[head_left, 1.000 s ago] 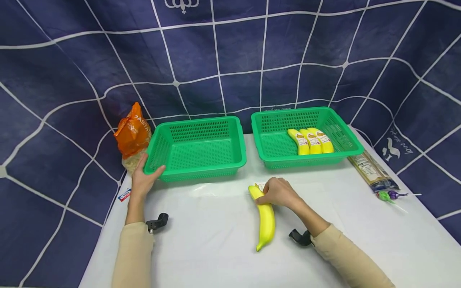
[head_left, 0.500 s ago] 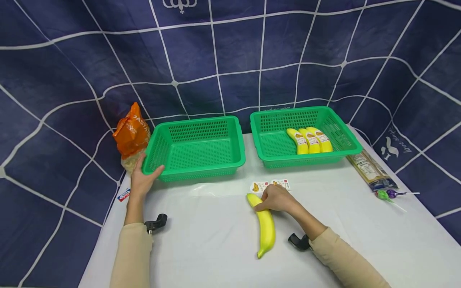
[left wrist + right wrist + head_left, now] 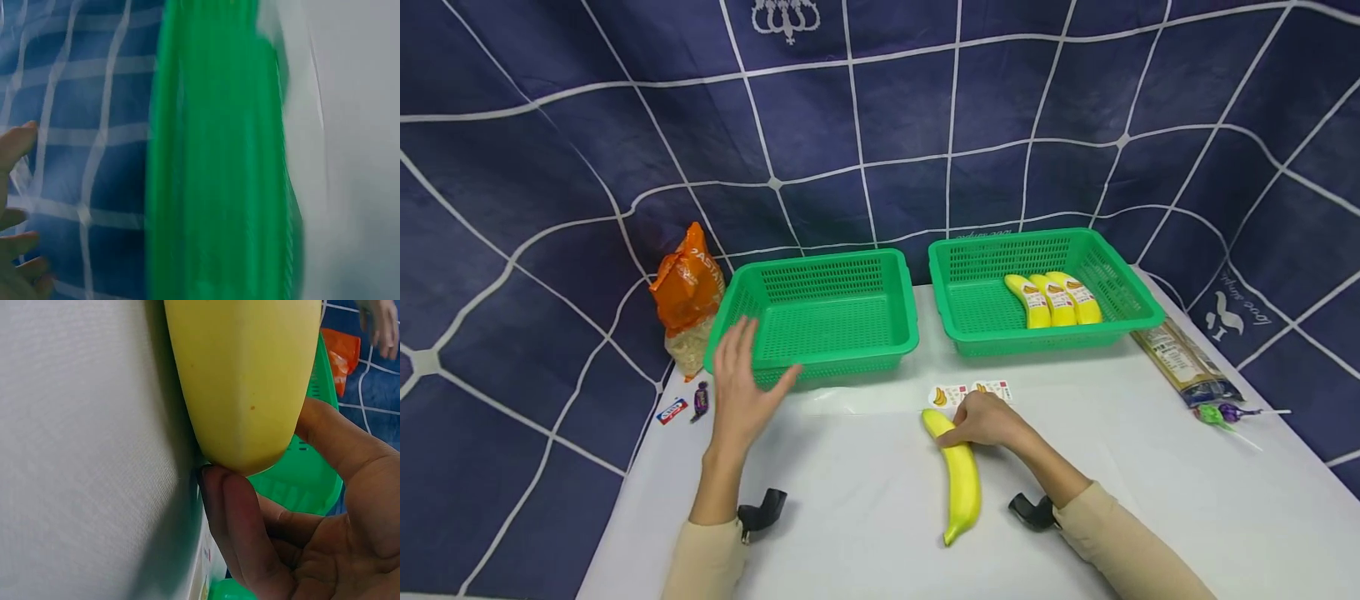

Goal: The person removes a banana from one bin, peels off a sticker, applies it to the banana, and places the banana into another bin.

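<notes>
My right hand (image 3: pixel 988 421) holds a yellow banana (image 3: pixel 964 487) near its far end, thumb on one side and fingers on the other. In the right wrist view the banana (image 3: pixel 244 381) fills the top, close over the white cloth, with the fingertips at its rounded end. My left hand (image 3: pixel 741 387) is raised with fingers spread, overlapping the near-left corner of the left green basket (image 3: pixel 827 365), which has nothing in it. Beyond the right hand lie two banana stickers (image 3: pixel 992 388) on the table.
The right green basket (image 3: pixel 1052 343) contains three labelled bananas (image 3: pixel 1060 304). An orange pasta bag (image 3: pixel 688 283) and wrapped candies (image 3: pixel 700 402) sit at the left. At the right lie a long packet (image 3: pixel 1183 362) and lollipops (image 3: pixel 1217 414). A dark blue curtain (image 3: pixel 902 125) hangs behind.
My left hand has come off the left basket's side and moved right and toward me. The right hand has drawn the banana a little nearer, uncovering the stickers.
</notes>
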`<act>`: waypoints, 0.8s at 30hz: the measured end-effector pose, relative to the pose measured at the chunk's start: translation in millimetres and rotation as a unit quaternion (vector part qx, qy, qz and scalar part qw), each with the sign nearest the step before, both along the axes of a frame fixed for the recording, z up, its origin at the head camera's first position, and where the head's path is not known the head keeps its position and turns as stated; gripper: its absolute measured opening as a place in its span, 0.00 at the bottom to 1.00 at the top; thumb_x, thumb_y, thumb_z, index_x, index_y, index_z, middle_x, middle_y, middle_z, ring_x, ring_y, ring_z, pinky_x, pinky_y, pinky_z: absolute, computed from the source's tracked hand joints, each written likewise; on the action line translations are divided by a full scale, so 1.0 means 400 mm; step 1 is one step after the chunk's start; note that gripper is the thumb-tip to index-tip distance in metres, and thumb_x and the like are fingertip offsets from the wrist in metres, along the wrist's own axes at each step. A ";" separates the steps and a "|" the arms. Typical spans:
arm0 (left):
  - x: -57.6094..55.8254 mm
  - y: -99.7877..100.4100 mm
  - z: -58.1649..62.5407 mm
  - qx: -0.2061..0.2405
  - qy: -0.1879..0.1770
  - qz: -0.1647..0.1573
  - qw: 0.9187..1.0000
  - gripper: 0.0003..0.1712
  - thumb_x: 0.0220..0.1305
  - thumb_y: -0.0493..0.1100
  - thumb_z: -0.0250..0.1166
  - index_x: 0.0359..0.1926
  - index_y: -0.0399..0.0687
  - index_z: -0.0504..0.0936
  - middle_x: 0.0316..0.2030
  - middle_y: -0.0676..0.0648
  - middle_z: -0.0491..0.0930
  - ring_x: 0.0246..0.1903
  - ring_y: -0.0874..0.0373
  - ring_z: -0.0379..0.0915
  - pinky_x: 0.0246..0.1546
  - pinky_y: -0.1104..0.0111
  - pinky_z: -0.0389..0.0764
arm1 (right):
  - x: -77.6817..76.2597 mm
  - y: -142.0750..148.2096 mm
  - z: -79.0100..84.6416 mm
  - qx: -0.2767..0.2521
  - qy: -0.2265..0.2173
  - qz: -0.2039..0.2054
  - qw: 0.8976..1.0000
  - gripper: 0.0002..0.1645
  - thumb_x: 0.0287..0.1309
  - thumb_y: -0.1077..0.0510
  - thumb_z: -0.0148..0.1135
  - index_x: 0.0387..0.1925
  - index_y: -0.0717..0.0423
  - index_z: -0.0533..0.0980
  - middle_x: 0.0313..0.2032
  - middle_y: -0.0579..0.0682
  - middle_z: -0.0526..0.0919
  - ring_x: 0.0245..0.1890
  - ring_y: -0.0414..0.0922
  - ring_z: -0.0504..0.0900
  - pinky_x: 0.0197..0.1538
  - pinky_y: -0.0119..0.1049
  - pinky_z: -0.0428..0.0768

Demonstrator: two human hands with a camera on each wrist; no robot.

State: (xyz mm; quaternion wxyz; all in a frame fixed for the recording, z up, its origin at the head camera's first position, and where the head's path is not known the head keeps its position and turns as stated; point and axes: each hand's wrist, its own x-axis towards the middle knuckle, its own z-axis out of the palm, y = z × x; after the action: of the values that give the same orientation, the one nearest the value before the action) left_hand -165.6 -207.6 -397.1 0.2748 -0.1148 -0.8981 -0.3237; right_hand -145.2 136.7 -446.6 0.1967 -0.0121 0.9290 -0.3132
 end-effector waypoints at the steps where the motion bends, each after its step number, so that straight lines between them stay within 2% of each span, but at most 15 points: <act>1: 0.019 0.027 0.005 -0.021 -0.019 -0.026 0.999 0.52 0.50 0.52 0.75 0.72 0.42 0.60 0.74 0.39 0.55 0.72 0.38 0.48 0.67 0.35 0.55 | 0.001 0.001 0.000 -0.001 0.000 0.000 1.000 0.20 0.37 0.44 0.80 0.14 0.52 0.79 0.13 0.42 0.68 0.17 0.39 0.64 0.22 0.28 0.59; 3: 0.052 0.076 0.007 -0.062 -0.068 -0.082 0.992 0.52 0.52 0.55 0.74 0.73 0.44 0.60 0.74 0.41 0.56 0.72 0.39 0.50 0.67 0.36 0.59 | 0.004 0.002 0.000 -0.004 0.002 -0.002 1.000 0.20 0.37 0.44 0.80 0.14 0.52 0.79 0.14 0.43 0.70 0.17 0.39 0.65 0.22 0.28 0.60; 4: 0.065 0.097 0.005 -0.081 -0.099 -0.108 0.986 0.51 0.53 0.56 0.73 0.73 0.46 0.59 0.74 0.42 0.57 0.73 0.40 0.51 0.67 0.38 0.60 | 0.004 0.002 0.000 -0.005 0.002 -0.003 1.000 0.20 0.37 0.45 0.80 0.15 0.52 0.79 0.14 0.43 0.71 0.17 0.39 0.66 0.22 0.28 0.61; 6: 0.082 0.134 -0.007 -0.116 -0.163 -0.152 0.968 0.51 0.55 0.60 0.70 0.74 0.50 0.58 0.74 0.45 0.57 0.73 0.43 0.52 0.68 0.41 0.62 | 0.005 0.000 -0.001 -0.006 0.001 -0.007 1.000 0.20 0.37 0.45 0.80 0.15 0.52 0.79 0.14 0.44 0.73 0.17 0.39 0.67 0.22 0.28 0.62; 8: 0.086 0.165 -0.029 -0.144 -0.208 -0.187 0.949 0.51 0.57 0.60 0.69 0.75 0.51 0.57 0.74 0.46 0.59 0.73 0.46 0.53 0.70 0.46 0.62 | 0.004 -0.002 -0.001 -0.006 0.001 -0.009 1.000 0.20 0.37 0.45 0.80 0.16 0.52 0.79 0.14 0.44 0.74 0.17 0.39 0.69 0.22 0.28 0.63; 10: 0.078 0.190 -0.058 -0.169 -0.236 -0.211 0.933 0.51 0.58 0.60 0.68 0.75 0.48 0.57 0.74 0.45 0.58 0.74 0.47 0.54 0.71 0.49 0.62 | 0.004 -0.003 -0.001 -0.004 0.001 -0.010 1.000 0.20 0.37 0.44 0.80 0.15 0.52 0.79 0.14 0.44 0.73 0.17 0.39 0.68 0.21 0.28 0.63; 13: 0.056 0.219 -0.101 -0.209 -0.262 -0.226 0.915 0.51 0.59 0.60 0.67 0.75 0.43 0.56 0.75 0.44 0.55 0.75 0.48 0.50 0.73 0.52 0.59 | 0.005 -0.003 -0.002 -0.001 0.003 -0.007 1.000 0.21 0.38 0.43 0.79 0.13 0.52 0.78 0.12 0.43 0.69 0.16 0.39 0.65 0.21 0.28 0.59; 17: 0.029 0.246 -0.139 -0.249 -0.281 -0.237 0.896 0.54 0.59 0.63 0.66 0.75 0.39 0.54 0.76 0.43 0.51 0.76 0.47 0.44 0.75 0.53 0.54 | 0.007 -0.002 -0.002 -0.006 0.003 -0.005 1.000 0.22 0.39 0.43 0.78 0.11 0.51 0.77 0.11 0.42 0.67 0.15 0.38 0.63 0.20 0.28 0.57; 21: 0.016 0.267 -0.157 -0.260 -0.301 -0.251 0.883 0.57 0.57 0.66 0.66 0.75 0.40 0.51 0.77 0.43 0.47 0.77 0.48 0.39 0.76 0.54 0.49 | 0.010 0.000 -0.001 -0.009 0.000 -0.007 1.000 0.22 0.40 0.44 0.78 0.12 0.51 0.78 0.10 0.42 0.68 0.14 0.38 0.63 0.20 0.28 0.58; 24: 0.013 0.276 -0.163 -0.256 -0.320 -0.249 0.878 0.60 0.55 0.67 0.66 0.76 0.40 0.49 0.77 0.44 0.43 0.77 0.49 0.36 0.76 0.55 0.48 | 0.013 0.001 -0.001 -0.009 -0.001 -0.008 1.000 0.22 0.41 0.44 0.78 0.11 0.51 0.77 0.10 0.42 0.68 0.14 0.38 0.63 0.19 0.28 0.58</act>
State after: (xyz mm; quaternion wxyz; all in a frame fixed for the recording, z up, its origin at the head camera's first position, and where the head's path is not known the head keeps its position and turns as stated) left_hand -160.3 -97.1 -462.2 -0.1558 -0.2911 -0.9304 -0.1590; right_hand -140.0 137.3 -446.9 0.1950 -0.0062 0.9261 -0.3229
